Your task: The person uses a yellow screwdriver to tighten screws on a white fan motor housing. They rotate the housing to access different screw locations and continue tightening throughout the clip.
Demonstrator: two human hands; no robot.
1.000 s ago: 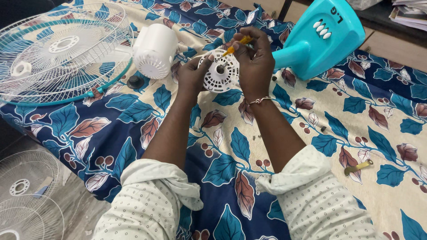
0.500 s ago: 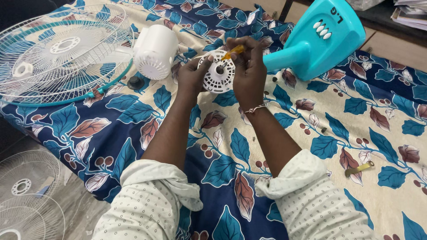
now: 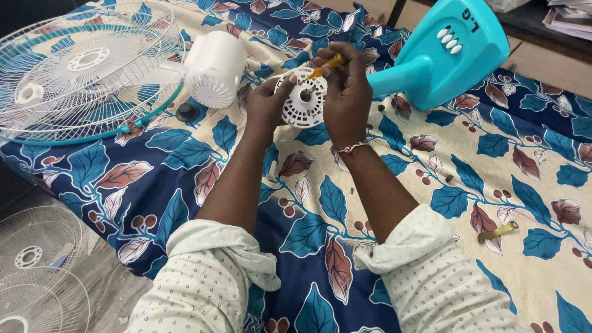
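Hands meet over a flower-printed sheet (image 3: 431, 203) in blue and cream, spread on what looks like a bed. One left hand (image 3: 266, 105) closes its grip round the edge of a single round white slotted fan part (image 3: 303, 102), holding it up just above the cloth, face toward the person. One right hand (image 3: 345, 92) is curled shut on a yellow-handled screwdriver (image 3: 325, 65), pinched between thumb and fingertips, its tip set at the dark centre hole of the disc; a thin beaded band sits on that wrist. Both sleeves are pale with small dots and rolled to the elbow. Just left of the hands lies one white motor housing (image 3: 216, 68), and by it one small dark knob (image 3: 187, 112). Further left, one wire fan guard with a turquoise rim (image 3: 80, 68) rests on the sheet, with white blades showing through it. Down on the floor at the lower left I count two more white wire guards (image 3: 37, 271), overlapping. One turquoise fan base (image 3: 444, 55) with four white buttons lies tipped at the upper right, near the right hand. One small brass-coloured bracket (image 3: 497, 232) lies well apart at the right, and a few tiny screws are scattered between, too small to count surely.
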